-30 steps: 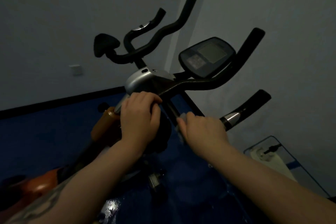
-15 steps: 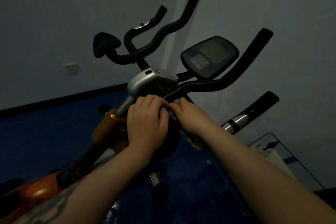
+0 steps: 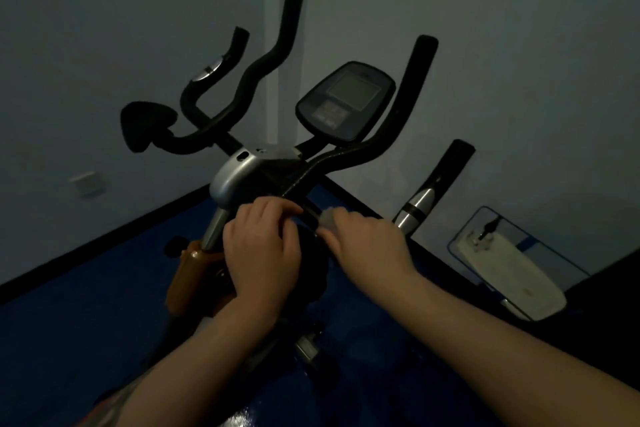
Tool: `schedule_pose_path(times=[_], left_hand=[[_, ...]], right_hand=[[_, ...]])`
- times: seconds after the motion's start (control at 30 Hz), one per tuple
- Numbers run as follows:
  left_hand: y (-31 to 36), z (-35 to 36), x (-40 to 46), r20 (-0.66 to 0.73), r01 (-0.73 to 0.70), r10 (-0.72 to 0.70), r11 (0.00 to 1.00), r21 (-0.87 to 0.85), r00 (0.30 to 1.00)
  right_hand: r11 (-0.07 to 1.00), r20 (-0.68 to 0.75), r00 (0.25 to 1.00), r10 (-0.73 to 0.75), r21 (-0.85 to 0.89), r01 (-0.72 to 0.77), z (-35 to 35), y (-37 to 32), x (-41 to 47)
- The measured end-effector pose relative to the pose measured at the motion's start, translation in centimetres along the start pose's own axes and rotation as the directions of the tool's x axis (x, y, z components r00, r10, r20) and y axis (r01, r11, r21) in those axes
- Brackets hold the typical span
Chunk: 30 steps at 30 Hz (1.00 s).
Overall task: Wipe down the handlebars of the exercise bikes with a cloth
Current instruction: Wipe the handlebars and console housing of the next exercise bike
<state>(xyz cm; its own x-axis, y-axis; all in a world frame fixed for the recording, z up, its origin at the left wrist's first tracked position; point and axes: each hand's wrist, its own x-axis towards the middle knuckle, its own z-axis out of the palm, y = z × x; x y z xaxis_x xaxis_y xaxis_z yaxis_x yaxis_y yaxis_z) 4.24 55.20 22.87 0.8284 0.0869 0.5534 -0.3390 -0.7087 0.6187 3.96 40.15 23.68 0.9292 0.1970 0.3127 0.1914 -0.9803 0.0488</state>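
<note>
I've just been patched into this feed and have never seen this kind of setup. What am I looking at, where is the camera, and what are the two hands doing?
There is no robot here. One wide-angle camera sits on a person's head, looking forward and down, so both bare arms reach in from below. In front is an exercise bike with curved black handlebars, a dark oval console screen and a silver stem housing. The left hand has its fingers curled over the lower part of the bar near the stem. The right hand holds a small pale cloth in its grip, pressed against the same bar. The room is dim, so most of the cloth is hidden. The floor is blue; a white flat object lies at right.
</note>
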Motion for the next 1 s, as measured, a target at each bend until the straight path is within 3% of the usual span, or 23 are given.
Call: schedule_pose_path(times=[0.1,0.17,0.23,0.3,0.33,0.37,0.47,0.53,0.63,0.73,0.77,0.83,0.93,1.0], left_hand=[[0.2,-0.2,0.4,-0.013,0.007,-0.009,0.994,-0.107,1.0],[0.9,-0.3,1.0,0.012,-0.048,0.051,0.988,-0.146,0.999],[2.0,0.0,1.9,0.092,-0.082,0.104,0.972,-0.221,0.99],[3.0,0.7,2.8,0.181,-0.059,0.103,0.97,-0.234,0.978],[3.3,1.2,3.0,0.202,-0.056,0.095,0.979,-0.194,0.975],[3.4,1.6,3.0,0.21,-0.061,0.089,0.989,-0.136,0.974],[3.1,2.2,2.6,0.233,-0.145,0.132,0.989,0.036,0.964],[2.8,2.3,2.4,0.231,-0.167,0.144,0.982,0.086,0.962],[2.9,2.4,2.4,0.193,-0.144,0.122,0.983,0.109,0.974],[2.9,2.4,2.5,0.173,-0.139,0.118,0.984,0.115,0.978],[2.9,2.4,2.5,0.173,-0.141,0.12,0.983,0.117,0.978],[2.8,2.4,2.5,0.174,-0.147,0.125,0.982,0.118,0.977],[3.0,2.3,2.5,0.168,-0.149,0.128,0.982,0.12,0.977],[3.2,2.2,2.6,0.171,-0.13,0.11,0.985,0.112,0.979]], right_hand=[[0.954,-0.237,0.925,-0.296,-0.112,0.277,-0.7,4.1,-1.1],[0.935,-0.319,0.88,-0.353,-0.092,0.342,-1.3,7.1,-0.3],[0.974,-0.447,0.875,-0.187,0.033,0.225,-1.3,7.8,0.2],[0.986,-0.547,0.833,0.079,0.165,0.014,0.2,5.9,-0.2],[0.982,-0.578,0.804,0.141,0.185,-0.039,1.4,4.7,-0.7],[0.985,-0.596,0.796,0.11,0.172,-0.007,2.4,3.7,-1.4],[0.945,-0.536,0.797,-0.28,-0.009,0.326,1.6,6.1,-1.1],[0.901,-0.479,0.778,-0.406,-0.065,0.43,-0.7,10.3,0.9],[0.936,-0.519,0.785,-0.338,-0.098,0.339,-2.9,14.3,3.2],[0.985,-0.62,0.784,-0.017,0.125,0.12,-0.3,11.4,2.1],[0.978,-0.632,0.775,0.011,0.169,0.124,0.8,10.1,1.3],[0.954,-0.611,0.775,-0.162,0.105,0.282,1.2,9.3,0.5],[0.828,-0.403,0.739,-0.539,-0.093,0.553,-2.2,13.0,2.8],[0.805,-0.367,0.721,-0.587,-0.173,0.568,-3.9,15.1,4.4]])
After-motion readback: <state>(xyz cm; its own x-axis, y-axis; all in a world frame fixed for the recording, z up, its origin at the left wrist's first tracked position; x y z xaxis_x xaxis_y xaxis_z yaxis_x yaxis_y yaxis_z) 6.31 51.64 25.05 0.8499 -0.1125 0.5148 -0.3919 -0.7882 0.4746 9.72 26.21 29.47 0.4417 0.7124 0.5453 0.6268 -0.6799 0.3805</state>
